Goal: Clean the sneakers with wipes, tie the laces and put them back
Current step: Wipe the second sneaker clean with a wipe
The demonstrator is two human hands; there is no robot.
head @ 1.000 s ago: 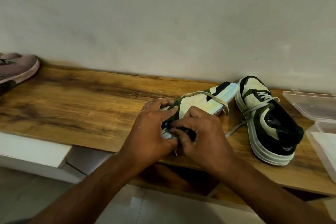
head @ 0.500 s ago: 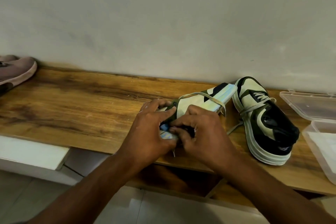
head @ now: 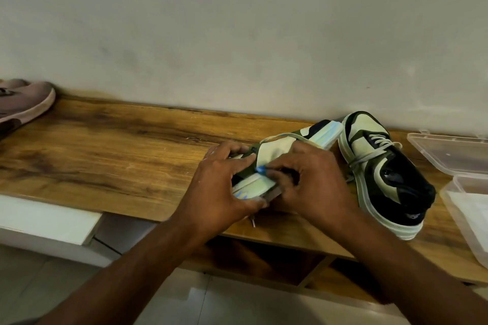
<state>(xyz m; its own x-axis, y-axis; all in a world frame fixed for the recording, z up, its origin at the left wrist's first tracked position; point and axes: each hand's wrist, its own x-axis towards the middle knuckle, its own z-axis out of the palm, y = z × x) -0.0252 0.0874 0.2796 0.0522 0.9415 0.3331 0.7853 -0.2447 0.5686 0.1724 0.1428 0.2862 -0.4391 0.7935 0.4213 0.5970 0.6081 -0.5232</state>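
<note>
Head view: sneaker (head: pixel 274 152) on its side on shelf (head: pixel 105 150), long axis near-left to far-right.
Left hand (head: pixel 221 187): fingers curled, gripping heel end.
Right hand (head: pixel 311 182): fingertips pinching at collar; what they hold unclear.
Nearer: both on it.

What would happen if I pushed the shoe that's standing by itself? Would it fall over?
Probably not. The standing sneaker sits flat on a thick, wide sole on the wooden shelf, so it would likely slide rather than tip. Its loose laces look floppy and would probably drag along.
</note>
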